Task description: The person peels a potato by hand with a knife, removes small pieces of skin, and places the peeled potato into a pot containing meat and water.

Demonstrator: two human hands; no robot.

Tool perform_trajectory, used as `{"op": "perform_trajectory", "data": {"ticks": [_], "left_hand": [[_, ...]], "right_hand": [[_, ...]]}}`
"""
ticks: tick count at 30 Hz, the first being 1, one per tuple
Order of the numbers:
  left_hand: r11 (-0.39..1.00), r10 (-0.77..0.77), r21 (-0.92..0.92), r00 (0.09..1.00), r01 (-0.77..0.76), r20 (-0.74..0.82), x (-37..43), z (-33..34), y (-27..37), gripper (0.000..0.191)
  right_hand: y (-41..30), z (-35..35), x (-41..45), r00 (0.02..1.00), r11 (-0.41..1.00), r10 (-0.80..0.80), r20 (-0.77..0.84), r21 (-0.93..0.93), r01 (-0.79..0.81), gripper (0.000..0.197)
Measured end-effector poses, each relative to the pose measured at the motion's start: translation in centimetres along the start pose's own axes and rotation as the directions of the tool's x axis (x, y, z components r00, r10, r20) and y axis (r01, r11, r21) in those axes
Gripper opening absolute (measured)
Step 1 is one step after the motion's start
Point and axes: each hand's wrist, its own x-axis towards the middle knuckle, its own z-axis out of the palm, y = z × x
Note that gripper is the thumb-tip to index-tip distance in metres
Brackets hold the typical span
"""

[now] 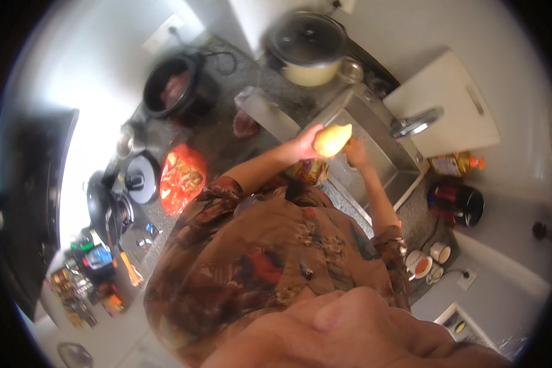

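Observation:
Pale yellow produce (pixel 332 140), oblong like a peeled potato, is in my left hand (pixel 307 141), over the near left edge of the steel sink (pixel 398 184). My right hand (pixel 356 152) is just to its right, above the basin, with its fingers curled. Whether it holds a small tool is hidden by blur. Below my left hand, a crinkled printed packet (pixel 311 171) stands at the sink's edge, partly behind my clothing. The chrome faucet (pixel 416 123) reaches over the basin from the far right side.
On the left counter are a red plastic bag of food pieces (pixel 182 179), a black pot with raw meat (pixel 177 87), a bag of dark red contents (pixel 246 124) and a glass lid (pixel 140 179). A lidded cream pot (pixel 310 50) stands behind; dish soap (pixel 451 164) and cups (pixel 418 264) are right.

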Motion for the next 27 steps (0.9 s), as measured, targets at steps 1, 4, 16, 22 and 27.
{"op": "perform_trajectory", "data": {"ticks": [1, 4, 16, 22, 27], "left_hand": [[0.999, 0.021, 0.034, 0.998, -0.022, 0.054, -0.3, -0.1, 0.7, 0.049], [0.995, 0.05, 0.079, 0.992, -0.059, 0.113, -2.6, 0.3, 2.1, 0.056], [0.717, 0.489, 0.483, 0.856, -0.503, 0.166, -12.6, -2.3, 6.3, 0.05], [0.707, 0.589, 0.219, 0.731, -0.673, 0.344, -19.0, -7.2, 9.1, 0.04], [0.685, 0.696, 0.108, 0.69, -0.721, 0.199, -27.2, -7.5, 10.6, 0.046]], "right_hand": [[0.1, 1.9, 0.5, 0.991, 0.96, -0.136, 0.011, -0.246, 0.135, 0.016], [-2.2, 6.3, 0.9, 0.937, 0.946, -0.268, -0.225, 0.12, 0.3, 0.017], [-15.6, 7.4, 1.3, 0.974, 0.95, 0.149, 0.168, -0.299, -0.094, 0.033], [-16.8, 4.6, 2.6, 0.987, 0.965, 0.139, 0.083, -0.233, -0.117, 0.032], [-18.9, 1.6, 0.6, 0.997, 0.96, 0.051, 0.055, 0.273, -0.064, 0.018]]}}
